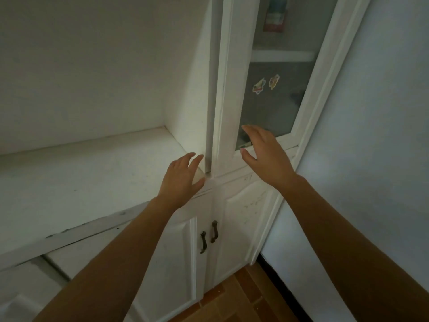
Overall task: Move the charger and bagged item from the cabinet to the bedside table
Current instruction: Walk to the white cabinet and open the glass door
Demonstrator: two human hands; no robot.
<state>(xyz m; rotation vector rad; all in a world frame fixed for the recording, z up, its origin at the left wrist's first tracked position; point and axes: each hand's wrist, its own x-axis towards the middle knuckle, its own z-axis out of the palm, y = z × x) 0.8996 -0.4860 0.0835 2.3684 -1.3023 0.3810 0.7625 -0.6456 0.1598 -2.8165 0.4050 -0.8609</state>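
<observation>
I see both hands raised in front of a white cabinet (232, 112). The left hand (183, 176) is spread wide with the fingers apart, and it holds nothing; its fingertips are at the lower corner of the narrow gap beside the glass door (274, 94), and I cannot tell if they really touch the wood. The right hand (264, 154) is also wide and holds nothing. It is in front of the bottom frame of the glass door, with the fingers bent a little toward the glass.

To the left there is a white surface (81, 177) like a deep ledge, bare where I can see it, with scratched paint along its front edge. The wall (371, 135) on the right is pale, and the floor (232, 305) below is of brown tiles.

Under the glass door there are two lower doors with dark handles (209, 235), side by side, both closed. Behind the glass I see a shelf (282, 55), and above it a box or packet (275, 17) with red and blue colours, blurred. Two small colourful stickers (265, 84) are on the glass. Low behind the glass is something dark and dim, but I cannot make out the charger or the bagged item here.
</observation>
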